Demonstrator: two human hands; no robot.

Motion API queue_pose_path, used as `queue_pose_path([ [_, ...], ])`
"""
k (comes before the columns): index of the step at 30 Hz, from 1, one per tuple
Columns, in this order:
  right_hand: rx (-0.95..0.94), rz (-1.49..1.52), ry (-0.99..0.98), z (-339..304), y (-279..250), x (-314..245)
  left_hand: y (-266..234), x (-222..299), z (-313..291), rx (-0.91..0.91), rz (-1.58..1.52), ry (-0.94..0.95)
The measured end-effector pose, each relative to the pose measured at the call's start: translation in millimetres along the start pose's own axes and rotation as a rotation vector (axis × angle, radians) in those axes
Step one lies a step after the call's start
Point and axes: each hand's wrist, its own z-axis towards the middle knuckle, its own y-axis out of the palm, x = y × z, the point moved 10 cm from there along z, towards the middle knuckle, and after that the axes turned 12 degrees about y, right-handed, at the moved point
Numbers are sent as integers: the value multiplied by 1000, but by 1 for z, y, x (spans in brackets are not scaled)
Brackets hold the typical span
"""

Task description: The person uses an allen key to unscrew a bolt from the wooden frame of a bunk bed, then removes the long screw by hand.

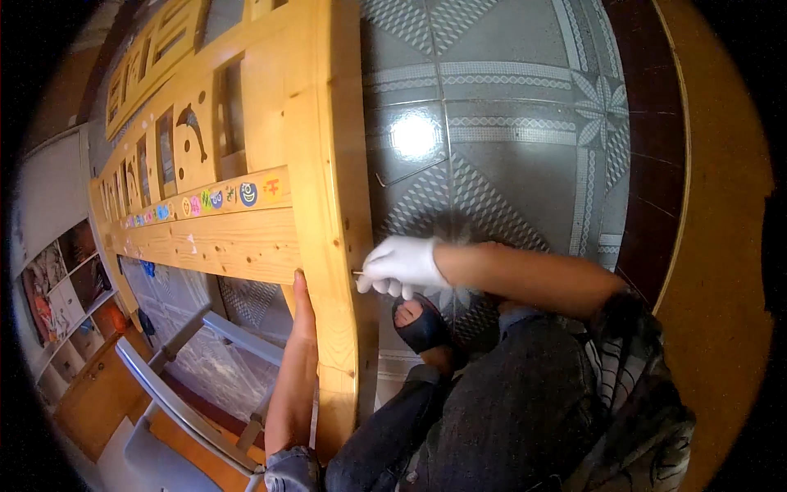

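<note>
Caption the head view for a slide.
A white-gloved right hand pinches a thin rod at a wooden post, the bare left hand beside it.

Your gloved right hand [402,262] pinches a thin rod [358,273], its tip at the side of the wooden bed post [322,205]. Your left hand [303,305] is against the post's other side, near the end of the rail [213,240] below a row of coloured stickers [215,199]. A thin bent bar [414,171] lies on the tiled floor [508,41]; a grey chair [176,406] stands at your left.
</note>
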Motion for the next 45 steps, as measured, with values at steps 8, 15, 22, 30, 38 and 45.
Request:
queue_pose_path([
  [8,-26,-213,184,-3,-1,-19,-7,-2,-5,112,21,-8],
  [15,715,-1261,-252,-37,26,-59,-21,-6,8,131,14,35],
  [22,-203,33,135,5,2,-9,-3,1,4,72,-19,34],
  [30,628,-1426,-225,-30,35,-55,-4,1,-4,117,19,-9],
  [38,693,-650,-48,-33,-48,-51,-22,-2,0,137,70,24],
  [45,382,118,-410,19,-101,-62,-19,1,1,200,172,26],
])
